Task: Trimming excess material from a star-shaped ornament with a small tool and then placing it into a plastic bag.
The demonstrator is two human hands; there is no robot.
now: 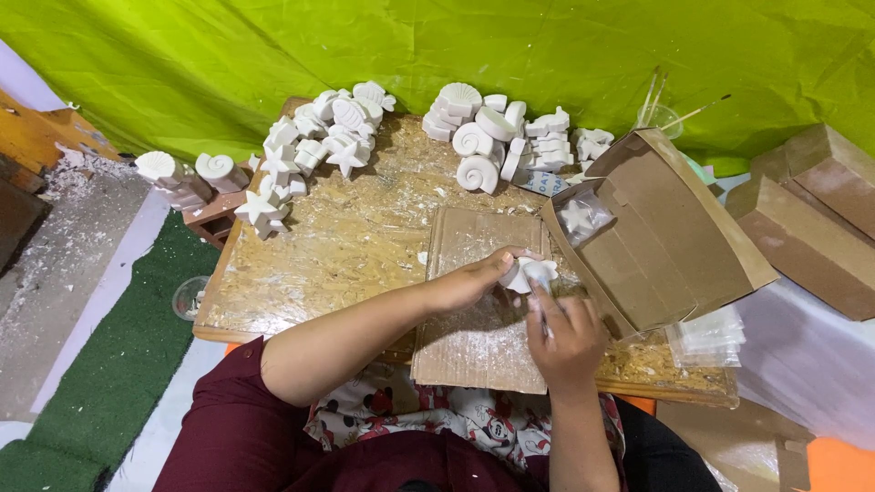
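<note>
My left hand (pixel 476 278) grips a small white shell-shaped plaster piece (pixel 531 271) over a sheet of cardboard (pixel 478 342). My right hand (pixel 567 337) is closed around a thin tool whose tip touches the piece. Both hands hover above a dusty wooden board (pixel 346 246). White dust lies on the cardboard below them.
Piles of white plaster stars and shells (pixel 314 141) and spiral shells (pixel 497 137) lie at the board's far side. An open cardboard box (pixel 665 237) stands right of my hands, with clear bags (pixel 711 333) beside it. Brushes in a cup (pixel 661 109) stand behind. More boxes (pixel 811 214) sit far right.
</note>
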